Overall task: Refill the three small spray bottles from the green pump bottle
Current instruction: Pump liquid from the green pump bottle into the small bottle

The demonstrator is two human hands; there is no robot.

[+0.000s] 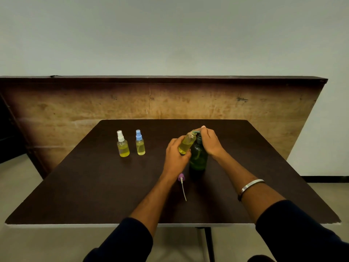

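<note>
So this looked like the third bottle's turn. The two capped spray bottles, white-topped one [123, 144] and blue-topped one [140, 143], stood upright well to the left of the green pump bottle [198, 157], both with yellow liquid in them, so I'd guess those were done, though I couldn't tell how full they were meant to be.

The open spray bottle [187, 142] was gripped in the left hand [174, 152], touching the green pump bottle's left side. Its long axis was tilted, mouth pointing up and to the right under the pump spout, base down-left.

The right hand [209, 140] was curled over the pump head, pressing it I think.

The purple sprayer top [181, 177] lay on the surface just in front of the green pump bottle, tube pointing toward the person. Left to do: finish filling, screw that back on.
</note>
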